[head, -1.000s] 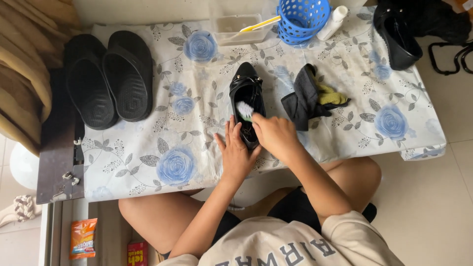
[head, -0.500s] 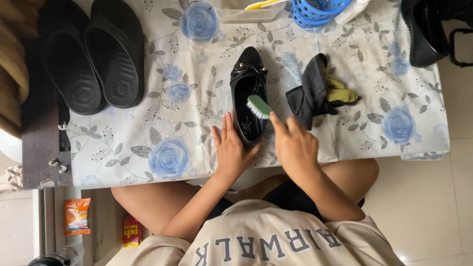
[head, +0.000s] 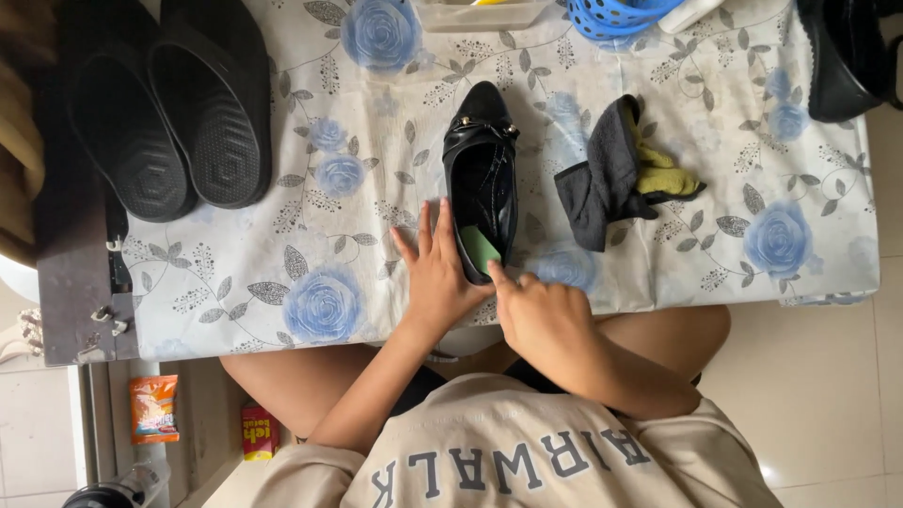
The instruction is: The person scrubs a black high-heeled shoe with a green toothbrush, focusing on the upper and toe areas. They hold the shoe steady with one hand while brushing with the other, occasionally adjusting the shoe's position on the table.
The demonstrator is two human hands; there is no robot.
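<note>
From the head view we look straight down on a table under a floral cloth (head: 376, 141), and at the centre of the frame lies a black flat shoe (head: 482, 174), toe pointing to the top edge. Our left hand (head: 435, 277) lies open, fingers spread flat against the shoe's left side near the heel. Our right hand (head: 544, 315), just below the heel, is curled closed around a green brush (head: 480, 249) whose head sits inside the shoe's heel opening. Right of the shoe, near but apart, lies a dark cloth (head: 597, 183) bunched over a yellow rag (head: 663, 174). In the upper left rest two black slippers (head: 174, 113), soles up; a blue basket (head: 616, 14) peeks in along the top edge.
</note>
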